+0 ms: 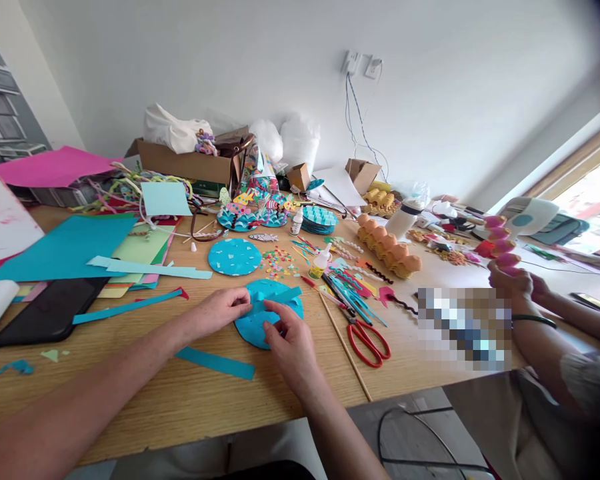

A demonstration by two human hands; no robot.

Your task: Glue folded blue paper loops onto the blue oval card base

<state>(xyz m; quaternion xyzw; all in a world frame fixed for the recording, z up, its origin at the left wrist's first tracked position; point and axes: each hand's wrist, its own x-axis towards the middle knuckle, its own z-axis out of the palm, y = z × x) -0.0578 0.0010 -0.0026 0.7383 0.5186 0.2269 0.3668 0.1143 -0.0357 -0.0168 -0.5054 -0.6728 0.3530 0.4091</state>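
Observation:
A round blue paper disc (250,332) lies on the table in front of me, with a blue paper strip (286,297) across its top. My left hand (227,308) pinches the strip near its left end, at the disc's upper left edge. Over the disc's right side, my right hand (291,339) rests its bent index finger on the strip, thumb apart from it. Closer to me lies another loose blue strip (220,363). Beyond the disc sits a second blue disc (235,257) dotted with small pale pieces.
Red-handled scissors (370,343) and a wooden stick (347,350) lie right of my hands. A glue bottle (320,261) stands behind them, near an orange egg carton (387,247). A black phone (50,312) lies left. Another person's hands (515,283) hold a pink carton strip.

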